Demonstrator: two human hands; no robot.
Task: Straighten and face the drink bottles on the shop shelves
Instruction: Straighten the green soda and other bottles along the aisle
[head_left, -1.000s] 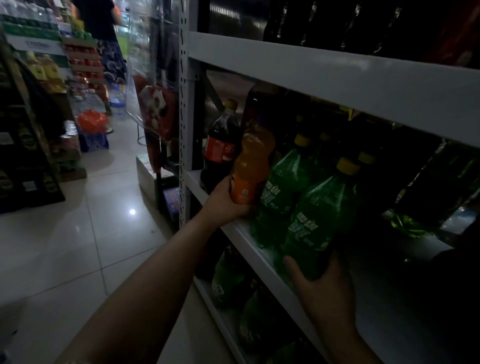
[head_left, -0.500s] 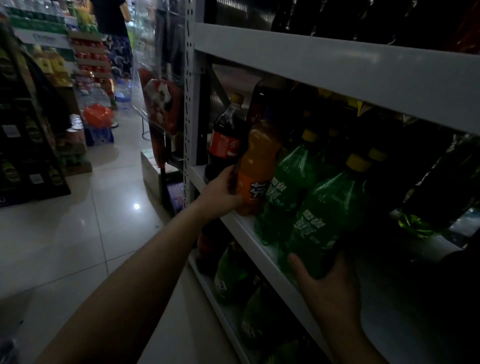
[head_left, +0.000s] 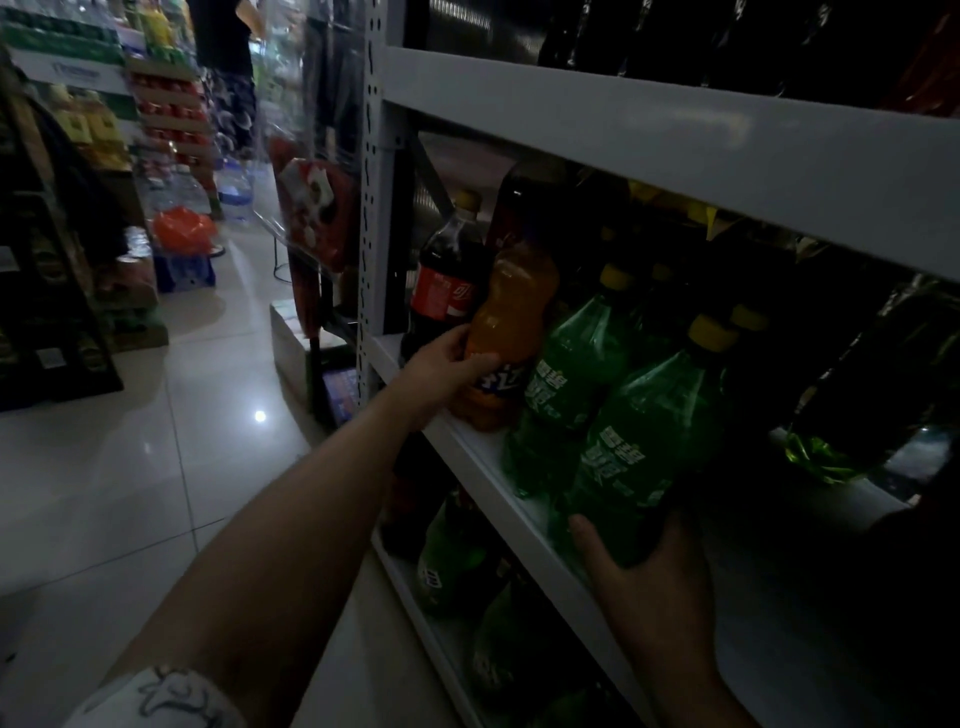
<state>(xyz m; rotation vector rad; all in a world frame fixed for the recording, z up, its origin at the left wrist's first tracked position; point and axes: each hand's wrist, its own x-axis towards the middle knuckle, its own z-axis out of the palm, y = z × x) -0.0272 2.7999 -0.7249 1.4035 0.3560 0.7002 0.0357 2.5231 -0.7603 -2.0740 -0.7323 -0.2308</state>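
**Both hands on bottles at the shelf's front edge**

Your left hand (head_left: 447, 369) curls its fingers and thumb round the lower half of the orange plastic soda bottle (head_left: 511, 322). That bottle stands at the front edge of the white metal shelf (head_left: 467, 449), near its left end. Your right hand (head_left: 644, 582) grips the base of the nearest green plastic bottle with a yellow cap (head_left: 639, 441), farther right along the same front edge. A second green plastic bottle (head_left: 571, 374) stands between the two held ones, just beside each. A dark cola bottle with a red label (head_left: 441, 291) stands just behind your left hand, by the shelf's perforated upright post (head_left: 370, 208). More green bottles sit dimly on the lower shelf (head_left: 415, 587).
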